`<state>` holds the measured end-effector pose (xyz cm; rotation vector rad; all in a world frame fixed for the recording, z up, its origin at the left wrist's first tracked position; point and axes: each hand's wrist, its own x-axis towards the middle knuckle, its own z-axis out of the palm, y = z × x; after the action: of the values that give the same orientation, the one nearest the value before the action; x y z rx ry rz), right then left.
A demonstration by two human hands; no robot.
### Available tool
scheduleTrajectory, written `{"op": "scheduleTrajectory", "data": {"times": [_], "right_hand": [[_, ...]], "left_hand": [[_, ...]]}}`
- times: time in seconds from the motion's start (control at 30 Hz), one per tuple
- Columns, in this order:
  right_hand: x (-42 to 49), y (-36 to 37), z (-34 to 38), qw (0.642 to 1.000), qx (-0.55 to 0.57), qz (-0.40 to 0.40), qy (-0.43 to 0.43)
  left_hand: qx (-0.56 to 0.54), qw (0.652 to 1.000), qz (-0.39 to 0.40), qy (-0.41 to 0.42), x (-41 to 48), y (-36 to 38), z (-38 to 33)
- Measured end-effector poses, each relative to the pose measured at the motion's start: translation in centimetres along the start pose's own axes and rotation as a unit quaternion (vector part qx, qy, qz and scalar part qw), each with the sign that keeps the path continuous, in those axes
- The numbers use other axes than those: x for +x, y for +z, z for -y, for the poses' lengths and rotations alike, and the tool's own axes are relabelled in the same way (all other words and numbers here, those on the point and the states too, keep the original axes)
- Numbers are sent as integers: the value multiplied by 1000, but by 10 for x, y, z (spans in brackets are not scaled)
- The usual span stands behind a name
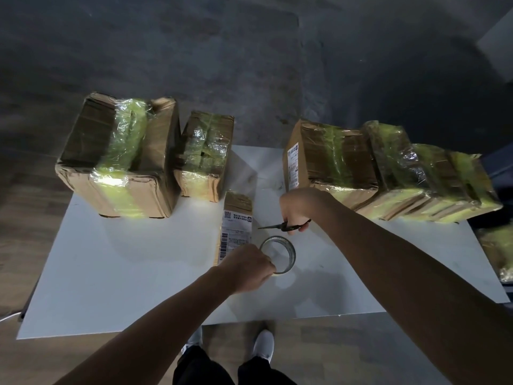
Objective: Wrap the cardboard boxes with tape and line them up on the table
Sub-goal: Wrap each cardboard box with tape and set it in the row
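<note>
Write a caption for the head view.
Left hand grips tape roll, right hand holds scissors by a small box; taped boxes line the table.

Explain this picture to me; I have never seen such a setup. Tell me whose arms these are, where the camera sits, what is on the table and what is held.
There is no machine here: these are a person's two bare arms. The one picture comes from a wide-angle camera worn on the person's head, looking forward and down, so the edges bend and the person's shoes show at the bottom. On the white table stand cardboard boxes banded with shiny yellowish tape: two at the back left and a row at the back right. A small box with printed labels lies in the middle. The left hand grips a tape roll by its rim. The right hand holds scissors, with the blades pointing left toward the small box.
</note>
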<state>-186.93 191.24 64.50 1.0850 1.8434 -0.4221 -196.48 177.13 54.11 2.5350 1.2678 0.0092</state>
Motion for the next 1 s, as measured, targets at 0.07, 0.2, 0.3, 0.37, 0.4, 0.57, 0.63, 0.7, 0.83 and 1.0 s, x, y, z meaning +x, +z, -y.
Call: {"op": "scheduleTrajectory", "data": {"times": [0.07, 0.2, 0.3, 0.37, 0.4, 0.57, 0.63, 0.7, 0.83, 1.0], "right_hand": [[-2, 4, -3, 1000, -10, 7, -9], [-6, 29, -21, 999, 23, -19, -20], [-11, 44, -45, 996, 85, -34, -4], [-11, 53, -60, 990, 133, -43, 23], [-10, 59, -64, 989, 135, -47, 39], [13, 116, -56, 984, 59, -137, 100], [26, 135, -50, 979, 51, -170, 100], [38, 146, -47, 980, 28, -167, 100], [47, 161, -43, 973, -62, -199, 102], [40, 161, -43, 928, 256, -269, 19]], "left_hand": [[-4, 1000, 12, 0, 1, -1, -1], [-12, 1000, 29, 2, 2, -2, -2], [-7, 999, 33, 1, 4, -4, -3], [-3, 999, 35, 0, 5, -3, -4], [-4, 999, 36, 0, 5, -2, -4], [-13, 1000, 18, 7, 3, -2, -3], [-19, 1000, 2, 9, 3, -1, -1], [-20, 1000, -11, 15, 3, -1, -1], [-28, 999, -23, 27, 3, 2, 0], [-15, 999, -38, 24, 2, 8, 0]]}}
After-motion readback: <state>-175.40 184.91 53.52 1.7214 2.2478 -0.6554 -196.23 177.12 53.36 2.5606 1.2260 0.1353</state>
